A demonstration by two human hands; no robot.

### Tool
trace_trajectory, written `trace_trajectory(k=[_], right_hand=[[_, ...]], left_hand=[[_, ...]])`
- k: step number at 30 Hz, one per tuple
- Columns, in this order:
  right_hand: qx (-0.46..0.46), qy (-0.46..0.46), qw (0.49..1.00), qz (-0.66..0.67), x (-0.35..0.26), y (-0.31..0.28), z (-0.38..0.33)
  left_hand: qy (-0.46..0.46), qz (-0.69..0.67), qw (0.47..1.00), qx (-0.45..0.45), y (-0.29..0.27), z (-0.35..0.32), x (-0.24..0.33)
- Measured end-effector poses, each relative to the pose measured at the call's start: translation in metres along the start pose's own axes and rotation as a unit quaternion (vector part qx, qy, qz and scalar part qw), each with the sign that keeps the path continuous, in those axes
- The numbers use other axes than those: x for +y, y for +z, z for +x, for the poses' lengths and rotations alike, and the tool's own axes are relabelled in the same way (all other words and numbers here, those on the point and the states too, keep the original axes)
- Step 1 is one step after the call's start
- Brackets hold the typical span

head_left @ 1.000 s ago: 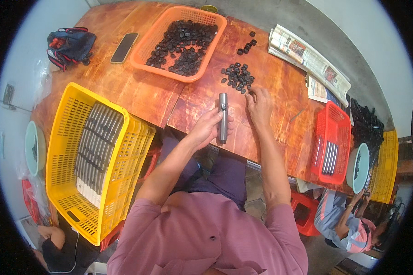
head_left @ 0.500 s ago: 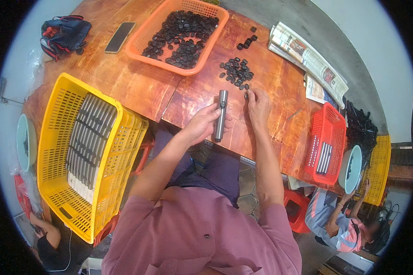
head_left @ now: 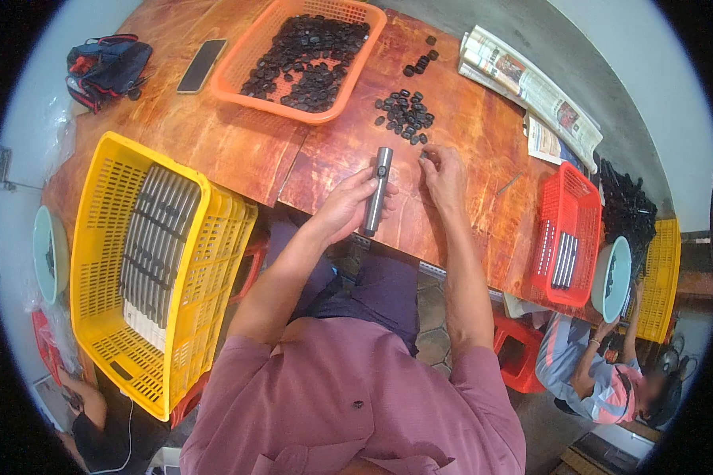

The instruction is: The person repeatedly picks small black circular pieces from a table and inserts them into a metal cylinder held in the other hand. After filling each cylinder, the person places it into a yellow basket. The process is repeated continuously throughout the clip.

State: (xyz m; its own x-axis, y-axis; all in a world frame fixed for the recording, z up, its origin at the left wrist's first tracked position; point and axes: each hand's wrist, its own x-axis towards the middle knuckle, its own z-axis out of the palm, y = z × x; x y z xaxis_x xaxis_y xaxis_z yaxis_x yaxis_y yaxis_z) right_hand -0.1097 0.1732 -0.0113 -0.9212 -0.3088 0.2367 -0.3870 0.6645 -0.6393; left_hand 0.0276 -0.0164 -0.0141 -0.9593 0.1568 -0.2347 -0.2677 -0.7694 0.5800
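Observation:
A grey metal tube point(head_left: 375, 202) with a small black piece set in its side near the upper end is in my left hand point(head_left: 345, 207), whose fingers wrap round its middle. It stands out over the table's near edge. My right hand point(head_left: 447, 180) is on the right of the tube, apart from it, with thumb and forefinger pinched on a small black piece point(head_left: 424, 155), mostly hidden by the fingertips. Just beyond that hand lies a loose cluster of small black pieces point(head_left: 405, 115). Farther back, an orange basket point(head_left: 307, 117) contains many more of them.
A yellow crate point(head_left: 202, 277) of stacked grey tubes stands at left, by a phone point(head_left: 201, 66) and a dark bag point(head_left: 111, 67). Newspapers point(head_left: 535, 87) lie at the far right. A red basket point(head_left: 564, 297) and a pale green bowl point(head_left: 610, 277) stand right, near a seated person point(head_left: 582, 364).
The view has shifted slightly. My right hand has drawn the small black piece a little away from the cluster, while my left hand still holds the tube, now slightly more tilted.

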Motion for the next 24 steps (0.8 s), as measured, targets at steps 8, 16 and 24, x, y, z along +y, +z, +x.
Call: trace_trajectory(k=[8, 16, 24], right_hand=[[0.001, 0.001, 1.000, 0.008, -0.0077, -0.0023, -0.0029], [0.004, -0.007, 1.000, 0.001, -0.0073, -0.0007, -0.0079], [-0.001, -0.002, 1.000, 0.014, -0.0057, 0.0000, -0.0089]], left_hand=[[0.014, 0.006, 1.000, 0.016, -0.0016, 0.0004, -0.0053], [0.019, -0.009, 1.000, 0.001, -0.0038, 0.0008, -0.0073], [0.021, 0.000, 1.000, 0.006, -0.0032, 0.0016, -0.0084]])
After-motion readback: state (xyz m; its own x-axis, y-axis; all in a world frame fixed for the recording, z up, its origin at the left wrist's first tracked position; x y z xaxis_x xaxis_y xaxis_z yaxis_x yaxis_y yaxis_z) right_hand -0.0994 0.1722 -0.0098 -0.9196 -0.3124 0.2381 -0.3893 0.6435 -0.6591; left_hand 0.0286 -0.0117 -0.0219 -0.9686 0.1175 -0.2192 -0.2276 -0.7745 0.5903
